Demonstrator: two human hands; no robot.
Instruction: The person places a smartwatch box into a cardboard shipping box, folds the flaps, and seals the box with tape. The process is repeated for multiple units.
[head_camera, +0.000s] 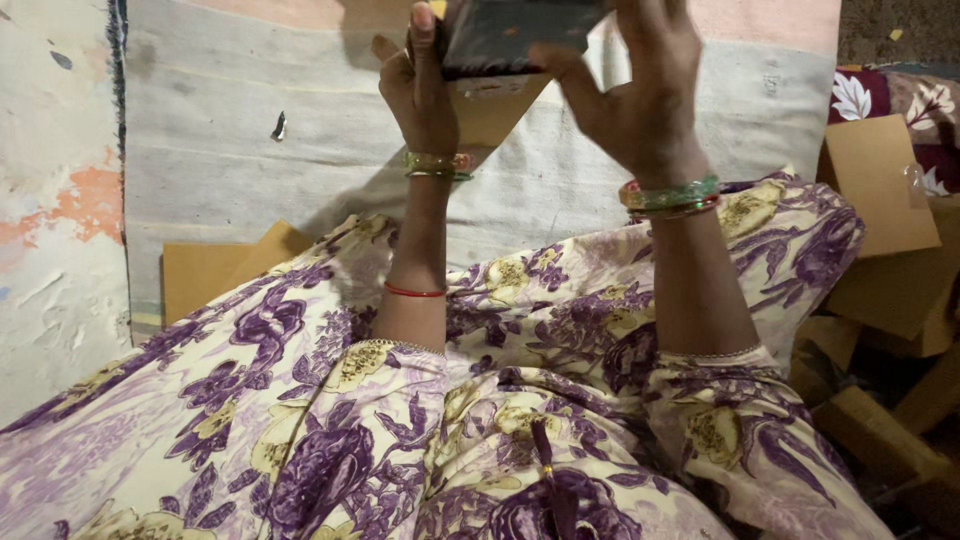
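My left hand and my right hand are raised at the top of the head view, both gripping a dark flat rectangular object between them. The left hand holds its left edge with fingers curled round it; the right hand covers its right side with fingers spread over the top. The object's upper part is cut off by the frame edge. Coloured bangles sit on both wrists. Just behind the object lies a brown cardboard piece. My lap is covered by a purple and yellow floral garment.
A pale woven mat covers the floor ahead. A flat cardboard piece lies at the left by my knee. Several brown cardboard boxes and sheets are piled at the right, with a red floral cloth behind them.
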